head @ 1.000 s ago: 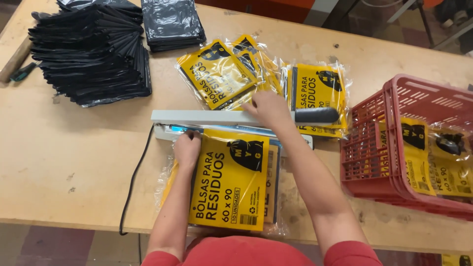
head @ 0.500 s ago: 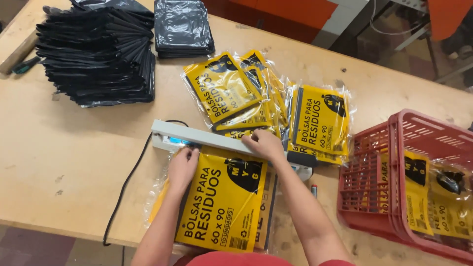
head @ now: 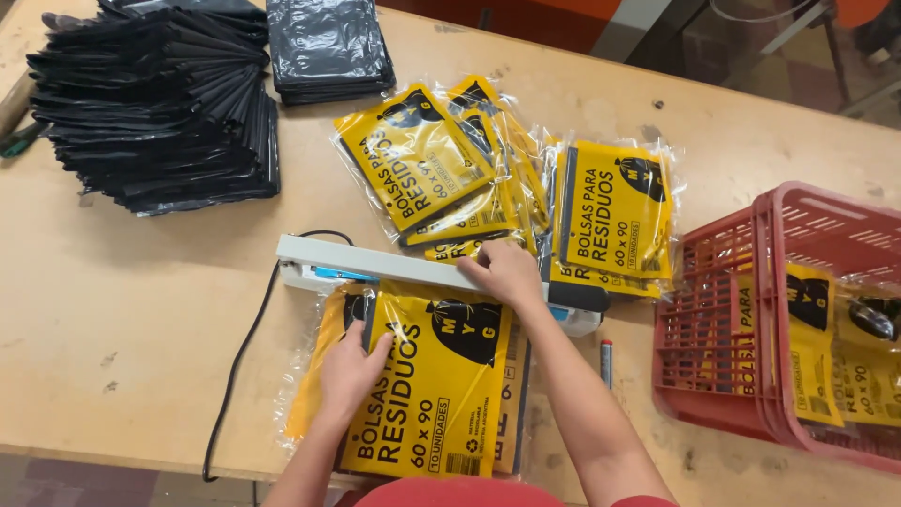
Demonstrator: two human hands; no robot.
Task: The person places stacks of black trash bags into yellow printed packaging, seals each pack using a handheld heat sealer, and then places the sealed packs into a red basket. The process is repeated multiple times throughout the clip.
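Sealing a yellow pack at the bench.

The right hand lay flat and pressing on the sealer bar — fingers spread over it, not wrapped round — while the left hand rested open-palmed on the pack, pinning it to the table with its top edge tucked under the bar. The pack looked light, soft and slippery — clear film over folded bags — so it would slide and crease easily; holding it flat near the left edge, close to the seal line, seemed the surest place. Whether the bar was fully shut on the film could not be told from above. Sealed packs lay fanned just behind the bar, black bags were stacked at the far left, and a red basket stood to the right.
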